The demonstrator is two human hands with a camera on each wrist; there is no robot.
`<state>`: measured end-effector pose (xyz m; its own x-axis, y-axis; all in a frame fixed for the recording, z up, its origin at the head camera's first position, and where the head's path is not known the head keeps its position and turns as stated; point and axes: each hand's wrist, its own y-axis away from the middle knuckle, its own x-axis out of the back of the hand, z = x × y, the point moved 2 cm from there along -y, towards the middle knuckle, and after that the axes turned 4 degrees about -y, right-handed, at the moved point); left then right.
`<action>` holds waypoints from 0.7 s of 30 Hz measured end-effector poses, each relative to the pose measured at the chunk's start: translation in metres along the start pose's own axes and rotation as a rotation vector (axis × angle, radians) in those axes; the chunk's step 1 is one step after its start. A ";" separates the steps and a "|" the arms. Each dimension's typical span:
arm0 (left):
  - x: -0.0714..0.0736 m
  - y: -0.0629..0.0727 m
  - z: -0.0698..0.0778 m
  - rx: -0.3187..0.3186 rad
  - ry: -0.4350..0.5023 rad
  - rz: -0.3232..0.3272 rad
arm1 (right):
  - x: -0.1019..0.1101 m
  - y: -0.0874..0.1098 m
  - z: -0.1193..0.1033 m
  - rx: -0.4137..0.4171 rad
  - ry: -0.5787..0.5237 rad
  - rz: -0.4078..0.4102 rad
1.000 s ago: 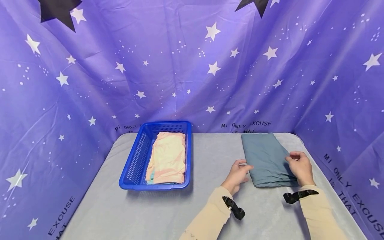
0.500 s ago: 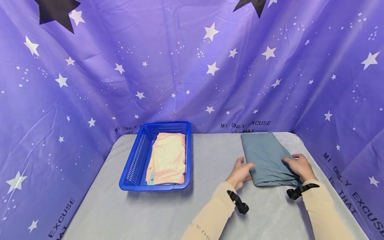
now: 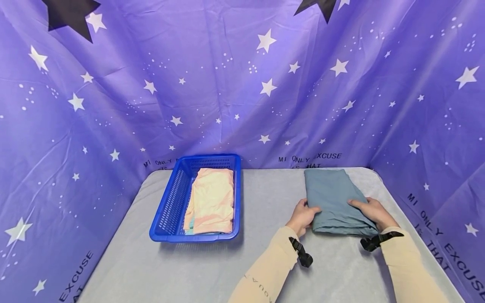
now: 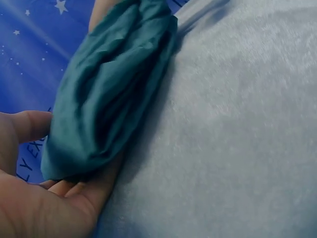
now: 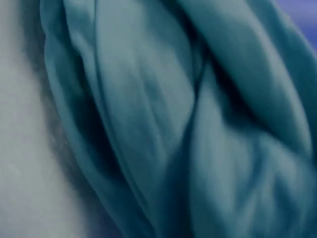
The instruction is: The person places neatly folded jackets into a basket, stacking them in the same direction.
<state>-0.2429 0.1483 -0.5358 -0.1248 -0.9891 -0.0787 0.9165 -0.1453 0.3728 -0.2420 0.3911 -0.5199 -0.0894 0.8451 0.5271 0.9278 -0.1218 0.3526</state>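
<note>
A folded teal garment [image 3: 333, 202] lies at the right side of the table in the head view. My left hand [image 3: 302, 216] grips its near left edge, thumb on top and fingers underneath. In the left wrist view the garment [image 4: 106, 94] bulges in layered folds above the fingers of my left hand [image 4: 44, 198]. On the opposite edge, my right hand [image 3: 374, 211] holds the garment with the thumb laid over the top; its other fingers are hidden beneath. Blurred folds of the garment [image 5: 148, 99] fill most of the right wrist view, where no hand shows.
To the left stands a blue plastic basket [image 3: 161, 225] with perforated walls. Inside it lie a folded pale pink garment [image 3: 214, 200] and, under that, a bit of turquoise cloth [image 3: 189, 225]. A purple star-patterned curtain [image 3: 227, 105] encloses the grey table [image 3: 197, 273] at the back and sides.
My right hand has slid inward over the garment, its thumb now farther onto the top. My left hand has closed in on the left edge, and the garment's near end has drawn together slightly.
</note>
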 end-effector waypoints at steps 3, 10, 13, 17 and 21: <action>0.002 -0.002 -0.004 -0.002 -0.006 0.009 | -0.006 0.001 -0.001 0.043 -0.038 -0.039; 0.011 -0.007 -0.009 -0.019 0.014 -0.031 | -0.019 0.003 -0.006 0.122 0.001 0.017; 0.013 -0.007 -0.010 -0.028 0.018 -0.055 | -0.025 0.005 -0.006 0.150 0.001 0.032; 0.012 -0.008 -0.010 -0.040 0.021 -0.044 | -0.029 0.007 -0.004 0.182 -0.014 0.048; 0.010 -0.010 -0.012 -0.052 0.036 -0.036 | -0.030 0.008 -0.002 0.202 -0.012 0.064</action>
<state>-0.2485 0.1397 -0.5517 -0.1454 -0.9815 -0.1246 0.9301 -0.1785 0.3211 -0.2325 0.3631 -0.5312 -0.0245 0.8450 0.5343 0.9854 -0.0696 0.1553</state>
